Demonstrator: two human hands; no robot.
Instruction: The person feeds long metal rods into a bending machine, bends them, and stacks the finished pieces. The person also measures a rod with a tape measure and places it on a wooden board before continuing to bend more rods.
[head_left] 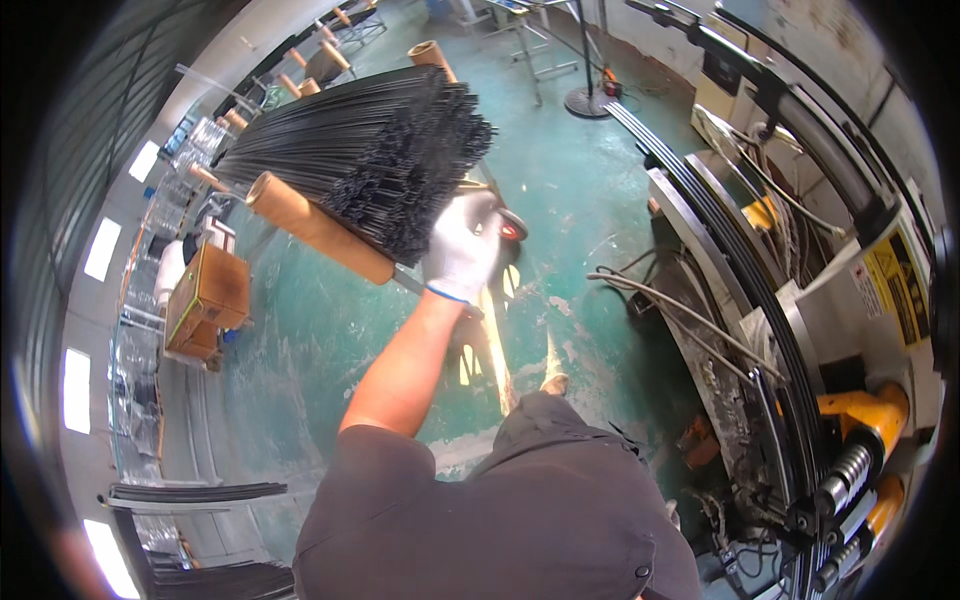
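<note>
Strips in the black strip bundle [360, 145] could slip or snag if pulled unevenly, since their ragged ends look loose; the gloved left hand [463, 248] is at those ends, but I cannot tell whether its grip is closed. Just beyond the near brown tube [320, 228], the bundle points its ragged ends rightward, its long axis running away leftward.

A scuffed green floor [300, 370] spreads through the middle. On the left stands a brown cardboard box [220, 280], with bright white panels [77, 390] farther left. Far off, a dark pole stand [590, 103] on a round base stands right of a metal frame [528, 48]. On the right, a yellow-and-black warning label [895, 290] sits above orange-yellow machine parts [882, 415] and metal springs [848, 478].
</note>
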